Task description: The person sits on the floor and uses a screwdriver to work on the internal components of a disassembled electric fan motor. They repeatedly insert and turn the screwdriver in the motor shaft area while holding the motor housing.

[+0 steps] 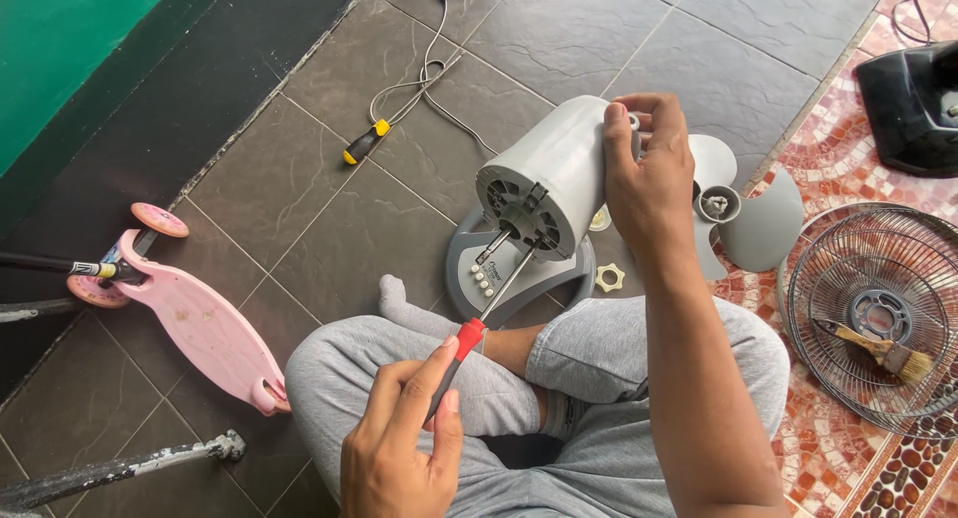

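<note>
Head view: fan blade (743, 214) and wire guard (878, 313) lie removed on the floor. Right hand (649, 184) grips the motor housing (549, 174) above the lap; left hand (399, 443) drives a screwdriver (479, 323) at its rear, apparently on a screw.

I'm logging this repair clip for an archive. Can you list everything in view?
fan motor housing: 1, grey, centre, above fan base
fan base: 1, grey, floor
red-handled screwdriver: 1, tip at housing rear
yellow-handled screwdriver: 1, floor, by white cable
fan blade: 1, grey, right
wire grille: 1, right, paintbrush inside
plastic nut: 1, cream, floor
scooter: 1, pink, left
black part: 1, top right
left hand: holds red-handled screwdriver
right hand: grips housing
</note>
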